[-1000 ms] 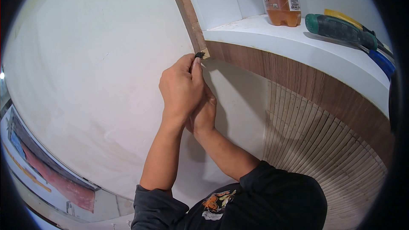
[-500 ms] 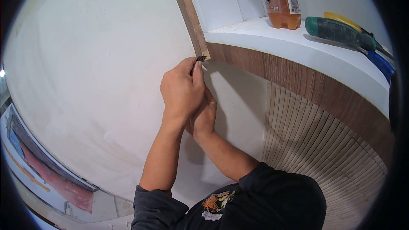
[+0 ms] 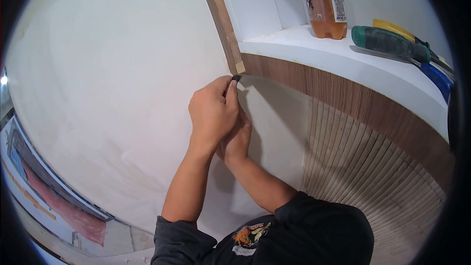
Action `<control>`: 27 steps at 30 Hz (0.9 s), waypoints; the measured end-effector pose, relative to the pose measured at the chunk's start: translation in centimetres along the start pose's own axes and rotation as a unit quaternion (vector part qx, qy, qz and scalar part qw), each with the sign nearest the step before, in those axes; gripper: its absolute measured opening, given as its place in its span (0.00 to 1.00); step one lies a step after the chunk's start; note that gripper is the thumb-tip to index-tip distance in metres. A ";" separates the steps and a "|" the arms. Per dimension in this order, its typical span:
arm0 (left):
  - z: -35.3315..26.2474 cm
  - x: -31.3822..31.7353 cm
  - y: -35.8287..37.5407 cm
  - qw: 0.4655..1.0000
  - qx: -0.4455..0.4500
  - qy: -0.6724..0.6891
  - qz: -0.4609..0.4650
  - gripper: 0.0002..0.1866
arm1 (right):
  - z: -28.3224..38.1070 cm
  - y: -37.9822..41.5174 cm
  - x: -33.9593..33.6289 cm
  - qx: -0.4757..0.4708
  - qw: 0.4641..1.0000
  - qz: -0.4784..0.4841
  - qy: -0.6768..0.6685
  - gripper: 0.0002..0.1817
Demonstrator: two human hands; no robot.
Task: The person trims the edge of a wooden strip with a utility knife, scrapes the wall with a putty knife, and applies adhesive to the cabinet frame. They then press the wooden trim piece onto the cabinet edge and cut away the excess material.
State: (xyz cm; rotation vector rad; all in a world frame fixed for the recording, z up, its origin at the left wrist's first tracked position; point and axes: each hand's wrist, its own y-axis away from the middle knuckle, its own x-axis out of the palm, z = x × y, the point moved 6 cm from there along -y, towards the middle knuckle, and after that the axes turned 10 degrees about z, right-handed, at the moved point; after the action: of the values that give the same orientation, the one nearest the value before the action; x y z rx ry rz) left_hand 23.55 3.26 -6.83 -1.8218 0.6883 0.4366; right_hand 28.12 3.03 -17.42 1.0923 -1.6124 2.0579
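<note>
My left hand is closed in a pinch, with a small black piece showing between thumb and forefinger. It is too small to name. The piece sits just under the lower corner of a brown wooden edge strip, where a pale patch shows. Close behind the left hand is my right hand; its fingers are mostly hidden, so what they hold cannot be seen.
On the white curved shelf stand a bottle of amber drink and a green-and-black handled tool, beside yellow and blue handles. Wood-grain trim edges the shelf above a ribbed panel. A white wall fills the left.
Both hands have drawn slightly down from the strip's corner with the black piece, uncovering the pale patch. The whole view has shifted a little.
</note>
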 end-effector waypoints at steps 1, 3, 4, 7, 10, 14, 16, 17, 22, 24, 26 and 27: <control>0.2 -0.1 0.2 1.000 -0.001 0.015 0.000 0.11 | -0.3 0.0 -0.3 0.005 0.999 0.008 -0.047 0.25; 0.7 -0.1 0.4 0.998 0.022 0.055 -0.015 0.09 | -0.1 -0.2 -0.6 -0.007 0.999 0.006 -0.040 0.23; 1.0 0.0 0.6 0.996 0.032 0.075 -0.021 0.09 | 0.2 -0.1 -0.7 -0.026 1.000 -0.006 0.011 0.22; 1.5 -0.3 1.5 0.972 0.055 0.219 -0.067 0.09 | 2.5 -0.6 -1.3 -0.041 0.992 -0.029 0.115 0.20; 2.7 -0.5 2.7 0.961 0.016 0.264 -0.085 0.12 | 5.0 -2.7 -0.7 -0.032 0.984 -0.060 0.162 0.18; 3.1 -0.6 2.9 0.952 0.010 0.300 -0.063 0.13 | 5.6 -5.0 -0.3 -0.021 0.975 -0.081 0.206 0.15; 2.6 -0.9 2.6 0.954 0.019 0.297 -0.042 0.13 | 5.6 -5.3 -0.4 -0.021 0.971 -0.080 0.225 0.14; 2.6 -1.1 2.3 0.955 0.021 0.296 -0.033 0.14 | 5.5 -5.3 -0.3 -0.021 0.971 -0.081 0.222 0.13; 1.9 -0.6 1.1 0.961 0.054 0.272 0.000 0.13 | 5.3 -4.9 -0.2 -0.034 0.981 -0.048 0.187 0.12; 1.6 -0.4 0.5 0.966 0.050 0.253 0.014 0.13 | 5.6 -4.7 -0.2 -0.035 0.982 -0.033 0.181 0.12; 1.4 -0.4 0.1 0.974 0.051 0.222 0.016 0.12 | 5.2 -3.8 0.4 -0.012 0.983 -0.031 0.180 0.13; 1.1 -0.4 -0.1 0.979 0.054 0.197 0.005 0.12 | 5.1 -3.6 0.8 -0.001 0.984 -0.031 0.178 0.14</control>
State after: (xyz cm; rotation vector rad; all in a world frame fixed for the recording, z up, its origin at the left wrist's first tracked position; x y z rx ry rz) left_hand 23.31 4.46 -6.90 -1.8186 0.9712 0.0393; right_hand 31.87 -0.67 -13.97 0.7099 -1.3846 2.0664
